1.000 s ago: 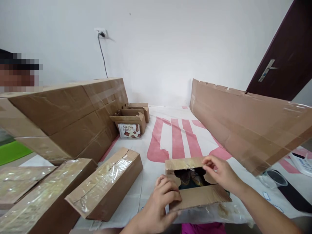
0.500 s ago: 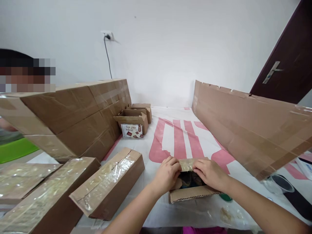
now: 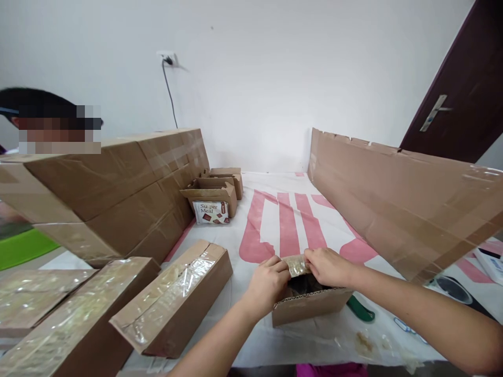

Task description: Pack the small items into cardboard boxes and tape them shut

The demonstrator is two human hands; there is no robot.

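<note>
Left hand (image 3: 271,283): fingers bent over the left edge of the far flap (image 3: 295,266) of the open carton (image 3: 310,310), thumb mostly hidden; it appears to pinch the flap, but how firmly I cannot tell. The carton stands at the near edge of the table, right of centre. Possible fault: uneven pull between the hands could tear or crease the flap, which bears clear tape.

Carton mouth: the interior is dark and its contents cannot be identified; anything standing proud could snag a flap as it folds.

Right hand (image 3: 328,267): bent fingers hold the same flap farther right, touching the carton. Just beside the carton's right end lies a green object (image 3: 360,310); a sideways shift of the carton could push it.

Surface and room: at far left, another person sits behind a cardboard partition (image 3: 118,173), near a green chair (image 3: 27,248). Three taped cartons (image 3: 176,298) lie at left. Beyond them, a "Su-per Meal" packet (image 3: 212,212) leans against an opened carton (image 3: 230,207). A white cloth (image 3: 263,340) with red print covers the table. A socket (image 3: 168,58) with a plugged cable is on the wall; right, a cardboard panel (image 3: 393,193) and dark door (image 3: 451,94).
</note>
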